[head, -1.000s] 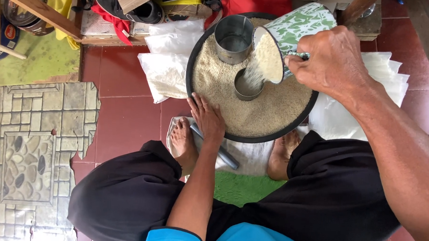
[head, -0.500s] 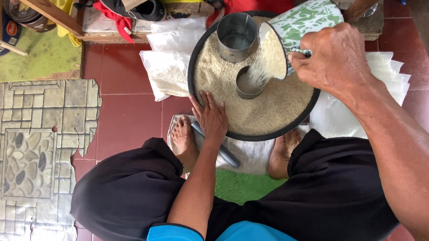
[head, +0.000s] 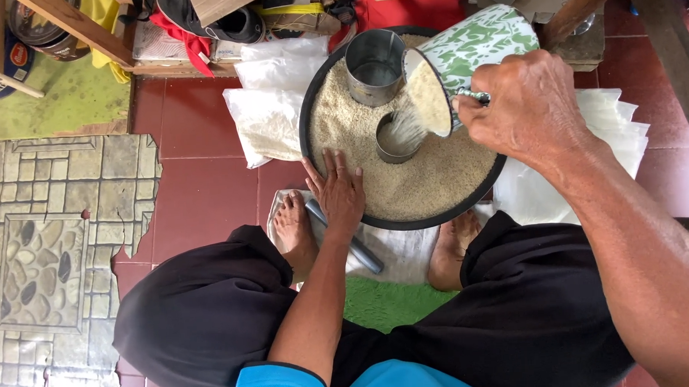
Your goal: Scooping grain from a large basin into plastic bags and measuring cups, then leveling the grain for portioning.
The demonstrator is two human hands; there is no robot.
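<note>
A round black basin [head: 308, 115] full of pale rice grain sits on the floor between my feet. My right hand [head: 528, 103] grips the handle of a green-and-white patterned mug [head: 483, 42], tilted to the left, and rice streams from its mouth into a small metal can [head: 390, 146] standing in the rice. A taller metal can [head: 375, 56] stands at the basin's far side. My left hand [head: 337, 190] rests flat on the basin's near rim, fingers spread, holding nothing.
Filled clear bags of rice [head: 265, 120] lie left of the basin, and flat empty bags [head: 609, 131] lie to its right. A grey tube [head: 358, 254] rests on a white cloth by my left foot [head: 294, 229]. Clutter and a wooden frame line the far side.
The mug has tipped a little further and rice keeps pouring into the small can. My left hand stays on the rim.
</note>
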